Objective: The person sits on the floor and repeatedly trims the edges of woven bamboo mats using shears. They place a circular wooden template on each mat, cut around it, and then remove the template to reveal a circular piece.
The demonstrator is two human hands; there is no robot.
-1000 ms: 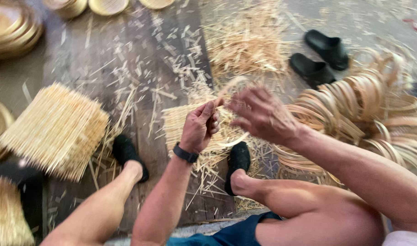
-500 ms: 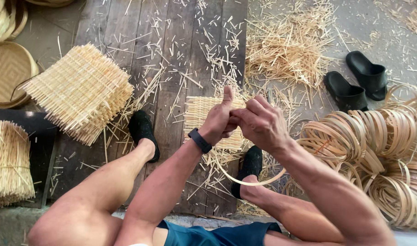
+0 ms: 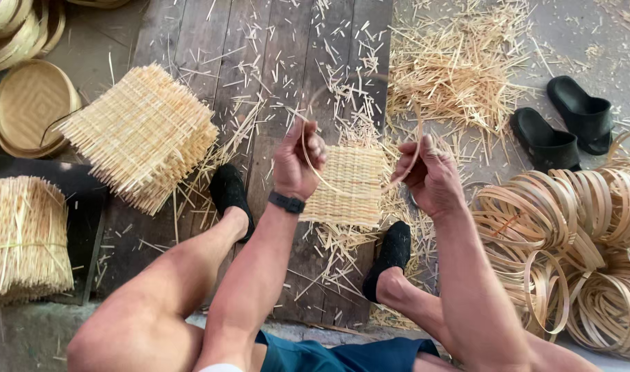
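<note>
Head view, looking down past bare knees onto a plank floor (image 3: 191, 41) littered with bamboo offcuts. Left hand (image 3: 298, 162) is closed in a fist-like pinch on one end of a thin bamboo strip (image 3: 325, 182); right hand (image 3: 428, 176) has fingers curled tight on the other end. Strip bows between them in a loop, the low part sagging over the small woven mat (image 3: 349, 184) that lies flat on the planks between the two feet in black shoes. Upper part of the loop is motion-blurred, so I cannot tell exactly how it runs or whether the ends overlap.

Risks, as I judge them:
- Strip is bent hard; a tighter curve or a twist at either pinch could crack or splinter it.
- It is springy; if either grip loosens, an end could whip free and the loop is lost.
- Bare fingers on a split edge: sliding along it could mean a cut or splinter.
- Loose slivers under the feet could shift, and the woven mat could slide with them.

Around: stack of woven mats (image 3: 139, 134) to the left, bundle of cut sticks (image 3: 22, 238) at the far left, round trays (image 3: 29, 103) upper left, pile of coiled bamboo hoops (image 3: 576, 255) on the right, black sandals (image 3: 563, 127) upper right, straw heap (image 3: 459, 65) above.
</note>
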